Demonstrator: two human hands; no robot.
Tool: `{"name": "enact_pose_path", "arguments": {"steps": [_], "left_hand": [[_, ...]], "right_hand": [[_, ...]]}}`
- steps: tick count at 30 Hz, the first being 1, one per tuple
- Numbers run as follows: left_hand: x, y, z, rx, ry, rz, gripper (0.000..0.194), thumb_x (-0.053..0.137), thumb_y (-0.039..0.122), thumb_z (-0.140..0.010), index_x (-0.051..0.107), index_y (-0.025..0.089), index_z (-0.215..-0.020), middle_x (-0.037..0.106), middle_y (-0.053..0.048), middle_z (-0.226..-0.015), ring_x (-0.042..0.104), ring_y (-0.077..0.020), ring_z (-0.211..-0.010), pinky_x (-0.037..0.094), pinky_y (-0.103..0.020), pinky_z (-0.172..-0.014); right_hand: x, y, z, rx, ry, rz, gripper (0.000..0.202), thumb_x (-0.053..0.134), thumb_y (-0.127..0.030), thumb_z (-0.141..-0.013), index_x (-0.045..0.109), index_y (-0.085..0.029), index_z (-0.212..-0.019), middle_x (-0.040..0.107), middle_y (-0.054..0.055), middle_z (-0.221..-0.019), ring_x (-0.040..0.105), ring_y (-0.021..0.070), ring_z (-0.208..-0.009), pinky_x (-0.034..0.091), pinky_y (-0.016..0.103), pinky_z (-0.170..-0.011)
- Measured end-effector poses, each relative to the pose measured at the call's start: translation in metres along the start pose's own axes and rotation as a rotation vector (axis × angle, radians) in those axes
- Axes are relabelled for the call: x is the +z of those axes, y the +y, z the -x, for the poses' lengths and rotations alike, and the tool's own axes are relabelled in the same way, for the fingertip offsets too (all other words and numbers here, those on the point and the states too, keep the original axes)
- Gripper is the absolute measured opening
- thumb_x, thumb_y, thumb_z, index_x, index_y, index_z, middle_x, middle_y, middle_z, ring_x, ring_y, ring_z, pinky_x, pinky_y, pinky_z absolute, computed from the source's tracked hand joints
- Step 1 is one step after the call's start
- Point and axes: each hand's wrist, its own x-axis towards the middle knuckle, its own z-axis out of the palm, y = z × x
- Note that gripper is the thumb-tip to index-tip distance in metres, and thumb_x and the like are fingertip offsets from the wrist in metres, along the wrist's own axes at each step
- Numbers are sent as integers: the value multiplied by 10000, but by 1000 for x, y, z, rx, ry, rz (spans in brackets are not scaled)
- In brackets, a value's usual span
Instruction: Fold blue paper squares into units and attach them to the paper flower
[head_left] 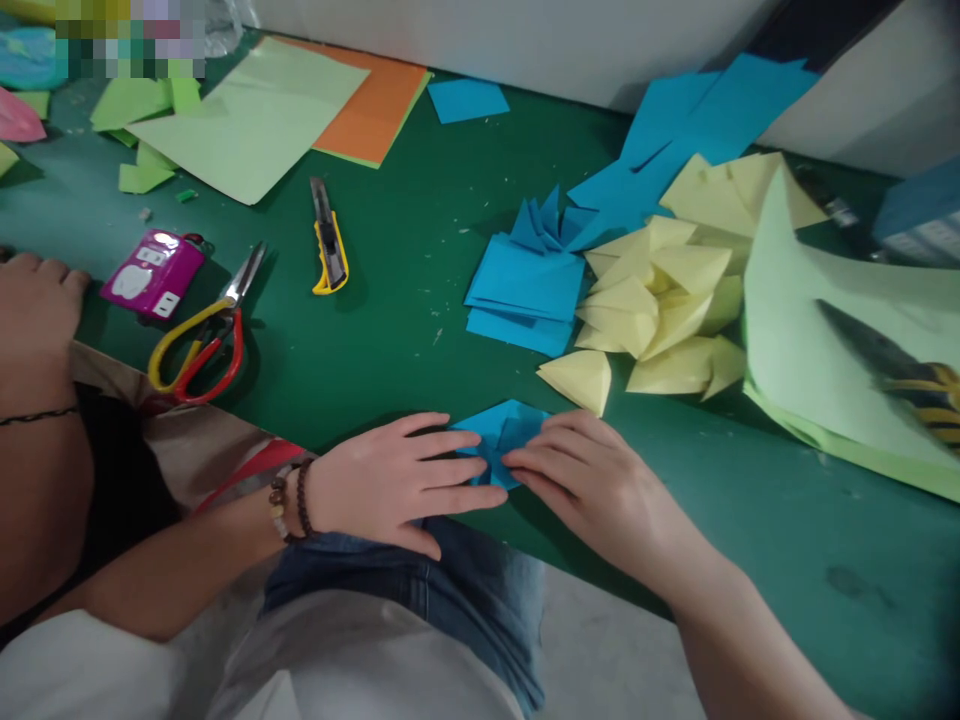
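A small sheet of blue paper [508, 432], partly folded, lies at the table's front edge between my two hands. My left hand [397, 477] is open, its fingers spread flat with the tips resting on the paper's left side. On the right side, my right hand [600, 485] has its fingers drawn together, pinching the paper's edge and folded flap. Fingers cover parts of the sheet, so its full shape is hidden. Just beyond are a stack of folded blue papers [525, 290] and a pile of folded pale yellow paper pieces [652, 290].
Scissors [217, 340], a yellow box cutter [330, 240] and a purple packet [155, 272] lie left on the green table [397, 280]. Light green sheets [262, 120] and orange paper [382, 100] lie behind. Another person's hand [37, 310] is at far left. A second cutter [885, 370] lies right.
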Motion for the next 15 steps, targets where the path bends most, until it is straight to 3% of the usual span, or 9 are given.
{"name": "enact_pose_path", "arguments": {"steps": [3,15], "left_hand": [[-2,0,-2,-2,-42,3,624,529,597,-898,472,238,-1406,565,-63,-1384,416,-283,-1360,250,-467,-1175],[-3,-1,-2,-1,-32,2,600,576,586,-876,521,240,-1364,566,-53,-1377,409,-281,-1353,267,-470,-1162]], "right_hand": [[0,1,0,3,-5,-11,177,541,-209,-942,715,-193,-915,703,46,-821,591,197,-844,543,366,-782],[2,1,-1,45,12,-53,173,552,-210,-934,720,-197,-896,708,44,-805,591,201,-844,547,373,-763]]}}
